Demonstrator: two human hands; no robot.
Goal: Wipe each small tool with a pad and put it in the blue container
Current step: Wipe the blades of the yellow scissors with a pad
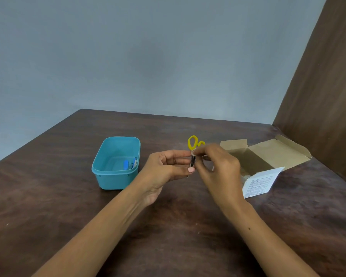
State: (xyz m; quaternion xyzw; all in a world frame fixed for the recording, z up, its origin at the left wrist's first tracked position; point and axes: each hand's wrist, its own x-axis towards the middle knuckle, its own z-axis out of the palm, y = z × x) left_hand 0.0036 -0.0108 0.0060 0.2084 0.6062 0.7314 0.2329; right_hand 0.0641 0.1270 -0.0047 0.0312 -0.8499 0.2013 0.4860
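Broadly, a dark wooden desk carries an open cardboard box at right and the blue container at left, small blue tools inside. Above the desk between them, the left hand pinches yellow-handled scissors by the blades, while the right hand's curled fingers seemingly press a pad against them.

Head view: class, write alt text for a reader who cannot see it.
Over a dark wooden table, the left hand holds yellow-handled scissors while the right hand pinches them. A blue container sits left, an open cardboard box right.
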